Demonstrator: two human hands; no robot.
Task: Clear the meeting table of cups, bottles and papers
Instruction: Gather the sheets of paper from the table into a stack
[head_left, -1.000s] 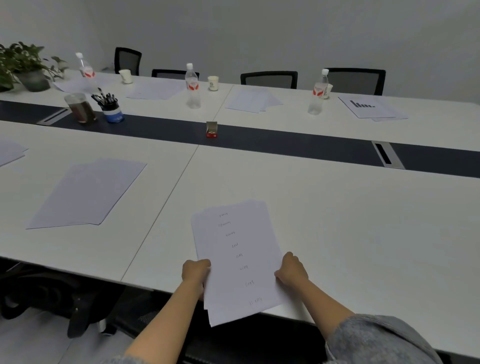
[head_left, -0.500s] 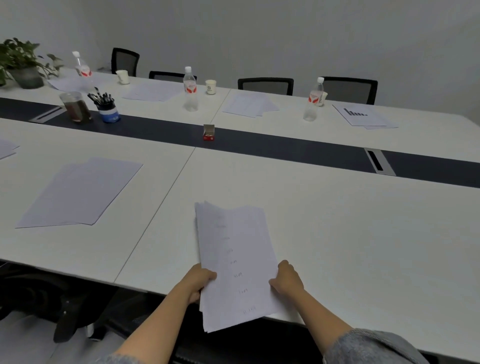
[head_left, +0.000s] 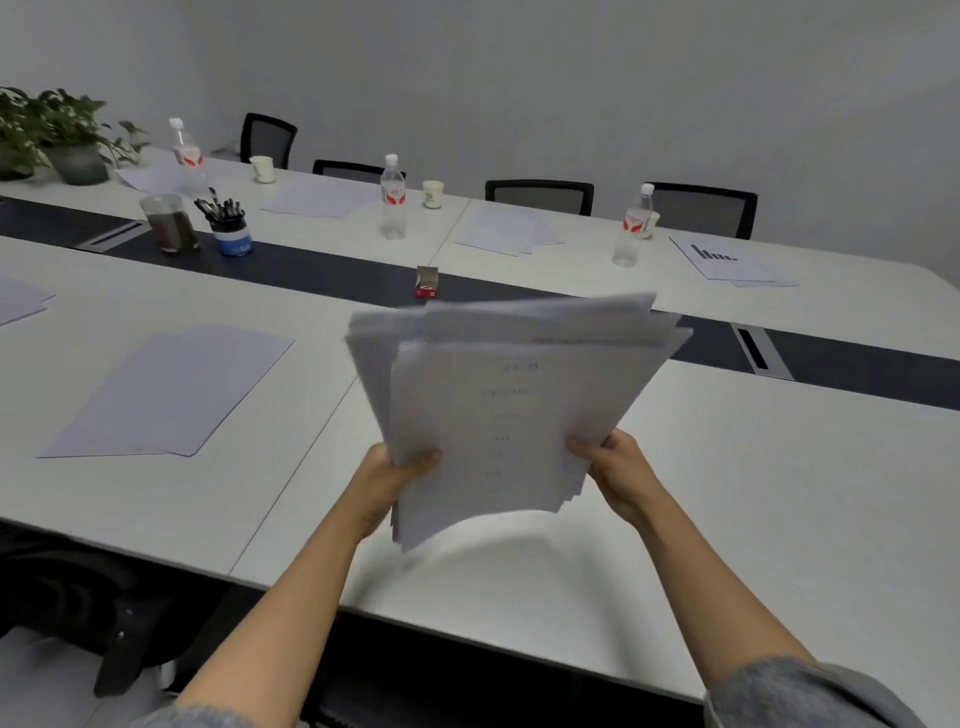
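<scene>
Both hands hold one stack of papers (head_left: 509, 395) up above the white meeting table (head_left: 779, 493). The left hand (head_left: 387, 478) pinches the bottom left corner with its thumb on top. The right hand (head_left: 618, 467) grips the right edge. Faint lines on the top sheet may be writing, but they are too blurry to read. More papers (head_left: 166, 389) lie flat at 9 o'clock. Toward 12 o'clock stand a water bottle (head_left: 392, 197) and a paper cup (head_left: 432, 194).
</scene>
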